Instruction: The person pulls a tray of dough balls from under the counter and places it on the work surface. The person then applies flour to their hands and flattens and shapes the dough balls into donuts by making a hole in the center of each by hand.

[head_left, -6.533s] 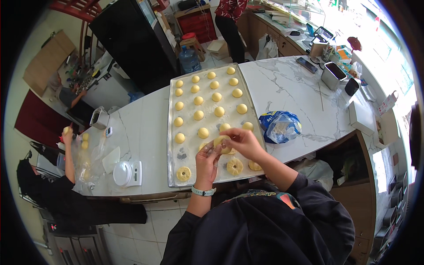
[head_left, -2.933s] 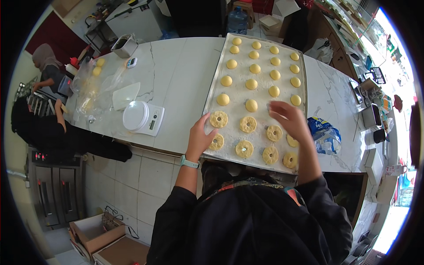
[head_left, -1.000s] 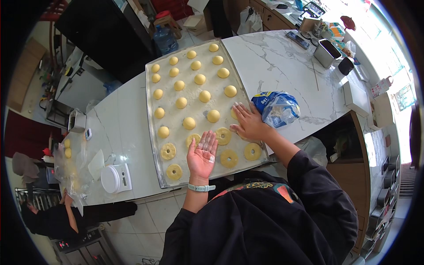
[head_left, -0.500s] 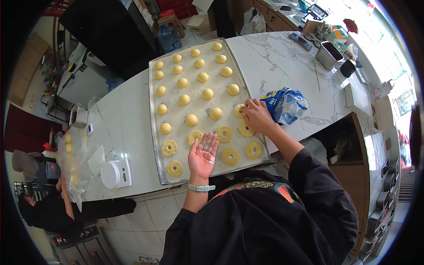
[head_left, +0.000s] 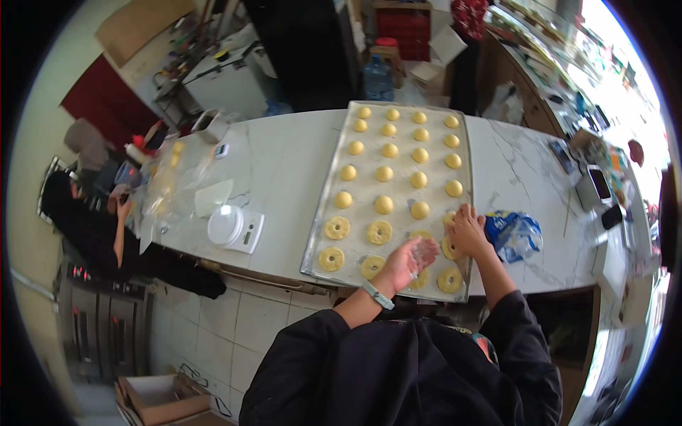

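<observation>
A long metal baking tray lies on the white marble counter, filled with several round yellow dough balls and, in its near rows, several flattened dough rings. My left hand hovers palm-up over the tray's near end, fingers apart, holding nothing I can make out. My right hand presses down on a dough piece at the tray's near right side, beside a ring.
A blue plastic bag lies right of the tray. A white kitchen scale and clear plastic bags with dough stand to the left, where another person in black works. Containers sit at the counter's far right.
The view has swung, so the tray now sits more upright in the picture. My right hand has shifted slightly toward the tray's near right edge; my left hand stays palm-up.
</observation>
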The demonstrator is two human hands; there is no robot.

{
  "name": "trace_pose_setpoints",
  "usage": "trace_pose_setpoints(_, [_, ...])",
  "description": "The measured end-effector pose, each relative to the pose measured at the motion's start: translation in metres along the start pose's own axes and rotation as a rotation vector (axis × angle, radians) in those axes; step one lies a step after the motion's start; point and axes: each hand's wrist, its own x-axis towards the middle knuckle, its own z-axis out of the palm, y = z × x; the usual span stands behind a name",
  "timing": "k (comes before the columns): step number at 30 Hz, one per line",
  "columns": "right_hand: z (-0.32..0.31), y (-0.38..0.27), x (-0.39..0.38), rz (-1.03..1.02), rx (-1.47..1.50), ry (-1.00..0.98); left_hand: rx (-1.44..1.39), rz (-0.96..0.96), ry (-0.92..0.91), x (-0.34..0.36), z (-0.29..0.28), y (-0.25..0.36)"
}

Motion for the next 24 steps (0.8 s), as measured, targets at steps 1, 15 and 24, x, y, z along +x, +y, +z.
trace_pose_setpoints(1, [0.006, 0.002, 0.003, -0.025, 0.04, -0.008, 0.095, -0.027, 0.071, 0.001, 0.006, -0.003])
trace_pose_setpoints(15, [-0.092, -0.123, -0.037, -0.162, 0.225, 0.331, 0.459, 0.654, 0.323, -0.011, 0.036, -0.008])
trace_pose_setpoints(24, [-0.101, -0.119, -0.036, -0.154, 0.421, 0.253, 0.848, 0.708, 0.28, -0.018, 0.044, 0.016])
